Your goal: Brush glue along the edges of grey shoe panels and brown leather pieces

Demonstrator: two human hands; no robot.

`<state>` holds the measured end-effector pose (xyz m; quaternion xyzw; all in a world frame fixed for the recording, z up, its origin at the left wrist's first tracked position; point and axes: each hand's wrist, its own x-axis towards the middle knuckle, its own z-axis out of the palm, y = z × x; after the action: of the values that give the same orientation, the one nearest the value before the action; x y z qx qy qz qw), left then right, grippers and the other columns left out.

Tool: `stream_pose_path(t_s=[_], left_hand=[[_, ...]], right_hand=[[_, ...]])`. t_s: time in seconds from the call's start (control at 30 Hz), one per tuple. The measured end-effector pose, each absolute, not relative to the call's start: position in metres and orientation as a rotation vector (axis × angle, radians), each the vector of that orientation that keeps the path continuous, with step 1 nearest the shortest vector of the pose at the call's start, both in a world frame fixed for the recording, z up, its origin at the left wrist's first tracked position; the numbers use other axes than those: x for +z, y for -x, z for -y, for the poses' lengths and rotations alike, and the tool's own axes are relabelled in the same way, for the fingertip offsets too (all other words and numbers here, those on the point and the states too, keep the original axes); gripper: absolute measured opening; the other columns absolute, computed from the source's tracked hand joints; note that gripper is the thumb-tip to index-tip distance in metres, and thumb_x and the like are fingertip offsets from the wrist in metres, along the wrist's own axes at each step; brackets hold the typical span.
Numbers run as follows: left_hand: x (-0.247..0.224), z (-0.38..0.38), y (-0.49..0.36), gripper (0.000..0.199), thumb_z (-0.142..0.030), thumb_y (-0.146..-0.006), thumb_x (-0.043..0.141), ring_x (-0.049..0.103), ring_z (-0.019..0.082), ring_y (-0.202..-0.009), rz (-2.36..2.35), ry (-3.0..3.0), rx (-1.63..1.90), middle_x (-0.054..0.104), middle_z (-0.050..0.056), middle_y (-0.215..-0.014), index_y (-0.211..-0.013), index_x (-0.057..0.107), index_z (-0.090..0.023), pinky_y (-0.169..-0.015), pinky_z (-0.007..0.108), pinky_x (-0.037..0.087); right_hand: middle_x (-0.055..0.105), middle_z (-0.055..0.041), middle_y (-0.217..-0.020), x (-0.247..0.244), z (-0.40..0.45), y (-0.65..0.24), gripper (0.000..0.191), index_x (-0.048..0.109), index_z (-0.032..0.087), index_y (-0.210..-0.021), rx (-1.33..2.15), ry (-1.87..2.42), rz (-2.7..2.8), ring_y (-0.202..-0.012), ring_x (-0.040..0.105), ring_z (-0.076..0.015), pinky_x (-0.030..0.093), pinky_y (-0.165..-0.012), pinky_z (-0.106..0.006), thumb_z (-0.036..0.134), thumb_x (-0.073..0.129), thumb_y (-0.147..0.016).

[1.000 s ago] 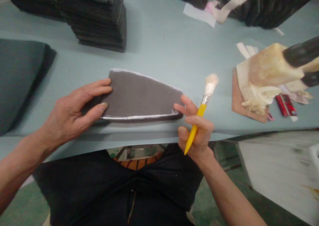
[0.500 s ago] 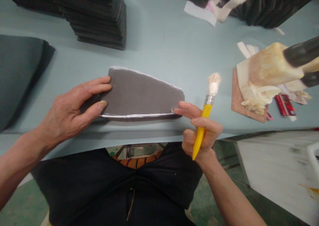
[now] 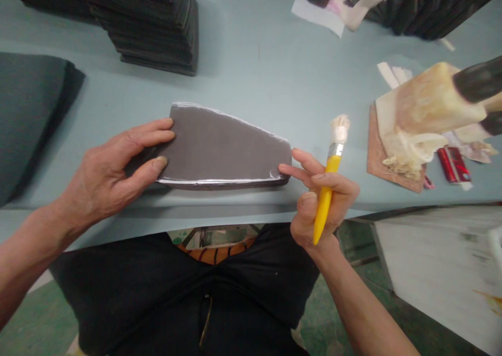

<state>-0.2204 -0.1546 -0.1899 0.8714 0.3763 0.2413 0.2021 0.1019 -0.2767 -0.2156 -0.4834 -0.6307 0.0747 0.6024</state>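
Note:
A dark grey flat piece point(image 3: 227, 147), wide at the left and tapering to the right, lies on top of a low stack near the table's front edge. White streaks line its upper slanted edge and its near edge. My left hand point(image 3: 113, 162) rests against the piece's left end, fingers spread and fingertips touching it. Darker layers show beneath that hand. In my right hand point(image 3: 327, 204) is a yellow-handled paintbrush point(image 3: 329, 183), bristles up and whitish. Two outstretched fingers of this hand meet the right end of the piece.
Tall stacks of dark pieces point(image 3: 157, 32) stand at the back left, and more dark pieces point(image 3: 423, 6) at the back right. A dark green stack point(image 3: 31, 121) lies left. At right are a stained yellowish container point(image 3: 427, 105), a brown board point(image 3: 374, 157) and a red object point(image 3: 454, 165).
My right hand and the brush have shifted slightly right, with the fingers now at the very end of the piece. My left hand stays almost where it was.

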Motion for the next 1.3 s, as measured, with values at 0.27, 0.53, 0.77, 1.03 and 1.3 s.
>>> stream_pose_path(t_s=[0.27,0.53,0.77,1.03,1.3], left_hand=[[-0.190,0.155,0.219,0.040,-0.043,-0.112,0.053,0.058,0.018,-0.152,-1.050,-2.439,0.682,0.059,-0.001,-0.166,-0.149,0.061,-0.028,-0.134,0.037,0.040],[-0.191,0.156,0.219,0.042,-0.047,-0.112,0.052,0.059,0.020,-0.152,-1.059,-2.439,0.675,0.059,-0.001,-0.166,-0.148,0.061,-0.026,-0.133,0.041,0.041],[-0.189,0.156,0.218,0.040,-0.041,-0.111,0.055,0.059,0.020,-0.152,-1.050,-2.433,0.685,0.059,-0.001,-0.166,-0.149,0.061,-0.031,-0.133,0.038,0.041],[-0.187,0.157,0.218,0.040,-0.041,-0.112,0.053,0.058,0.021,-0.152,-1.054,-2.438,0.681,0.057,-0.002,-0.168,-0.150,0.060,-0.032,-0.134,0.038,0.040],[-0.189,0.157,0.218,0.040,-0.042,-0.111,0.054,0.058,0.021,-0.152,-1.048,-2.439,0.674,0.058,-0.002,-0.167,-0.150,0.060,-0.031,-0.133,0.039,0.041]], right_hand=[[0.070,-0.0059,-0.144,-0.212,0.275,-0.101,0.021,0.055,0.036,-0.128,0.144,1.092,1.431,-0.110,0.080,-0.0278,0.072,-0.077,-0.050,0.044,0.056,-0.109],[0.071,-0.0069,-0.144,-0.208,0.263,-0.094,0.019,0.050,0.033,-0.123,0.158,1.041,1.561,-0.096,0.082,-0.0214,0.069,-0.095,-0.052,0.048,0.053,-0.112],[0.071,-0.0080,-0.131,-0.207,0.266,-0.102,0.019,0.048,0.033,-0.121,0.146,1.142,1.523,-0.089,0.077,-0.0243,0.068,-0.072,-0.049,0.049,0.051,-0.110],[0.069,-0.0086,-0.135,-0.204,0.261,-0.095,0.018,0.049,0.033,-0.123,0.191,1.051,1.519,-0.102,0.077,-0.0245,0.068,-0.068,-0.041,0.046,0.051,-0.111],[0.073,-0.0053,-0.112,-0.205,0.262,-0.113,0.020,0.056,0.032,-0.124,0.072,1.032,1.527,-0.077,0.069,-0.0203,0.062,-0.065,-0.041,0.042,0.059,-0.107]])
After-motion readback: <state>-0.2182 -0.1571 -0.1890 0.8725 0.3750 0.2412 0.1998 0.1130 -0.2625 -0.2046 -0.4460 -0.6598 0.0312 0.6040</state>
